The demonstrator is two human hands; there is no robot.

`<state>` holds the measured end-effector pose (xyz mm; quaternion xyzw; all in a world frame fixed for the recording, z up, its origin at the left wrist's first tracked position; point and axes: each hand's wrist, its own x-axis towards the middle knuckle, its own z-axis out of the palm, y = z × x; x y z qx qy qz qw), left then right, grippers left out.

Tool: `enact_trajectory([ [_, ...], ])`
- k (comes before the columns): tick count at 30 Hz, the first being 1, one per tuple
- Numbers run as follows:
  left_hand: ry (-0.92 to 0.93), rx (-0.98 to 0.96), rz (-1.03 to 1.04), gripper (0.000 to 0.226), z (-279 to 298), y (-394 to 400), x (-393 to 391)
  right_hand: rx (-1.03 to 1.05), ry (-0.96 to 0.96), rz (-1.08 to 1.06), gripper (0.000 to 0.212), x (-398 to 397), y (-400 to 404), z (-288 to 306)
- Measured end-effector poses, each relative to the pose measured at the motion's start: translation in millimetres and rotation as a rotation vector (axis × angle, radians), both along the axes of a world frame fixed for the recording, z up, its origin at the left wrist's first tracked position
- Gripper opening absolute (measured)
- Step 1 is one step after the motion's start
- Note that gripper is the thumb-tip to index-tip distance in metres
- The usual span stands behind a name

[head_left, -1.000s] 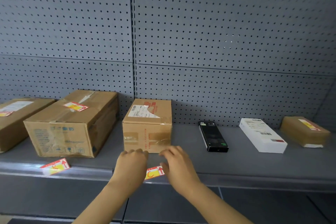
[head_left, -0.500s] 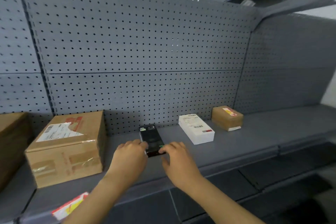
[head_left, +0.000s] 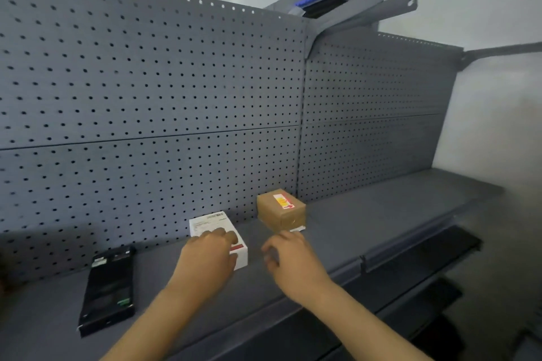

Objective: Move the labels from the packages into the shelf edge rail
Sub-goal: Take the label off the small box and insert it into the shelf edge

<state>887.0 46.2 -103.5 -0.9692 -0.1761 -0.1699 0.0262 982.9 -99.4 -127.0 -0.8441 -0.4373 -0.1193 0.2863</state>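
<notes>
A small brown package point(head_left: 281, 212) stands at the back of the grey shelf point(head_left: 366, 223), with a red, yellow and white label point(head_left: 283, 201) lying on its top. A white box point(head_left: 218, 236) sits to its left. My left hand point(head_left: 206, 258) hovers over the near end of the white box, fingers loosely curled, holding nothing. My right hand point(head_left: 289, 258) is in front of the brown package, a short way from it, fingers apart and empty. The shelf edge rail point(head_left: 404, 255) runs along the shelf's front edge.
A black flat box point(head_left: 108, 287) lies on the shelf to the left. Grey pegboard point(head_left: 152, 114) forms the back wall. A dark lower shelf point(head_left: 457, 249) juts out at the right, and a white wall stands beyond.
My view and both hands have moved right along the shelf, from the label at the rail below the taped carton, past the black box, to the white box and small brown package.
</notes>
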Motion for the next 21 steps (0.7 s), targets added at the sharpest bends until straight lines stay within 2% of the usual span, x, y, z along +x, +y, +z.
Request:
enact_trajectory([
  [10, 0.006, -0.011, -0.016, 0.021, 1, 23, 115, -0.012, 0.035, -0.035, 0.019, 116, 22, -6],
  [19, 0.019, 0.016, 0.023, 0.02, 12, 64, 195, -0.062, 0.091, -0.225, 0.021, 217, 69, 0],
  [21, 0.023, 0.001, 0.008, 0.021, 10, 67, 206, -0.124, 0.109, -0.247, 0.028, 230, 75, -2],
])
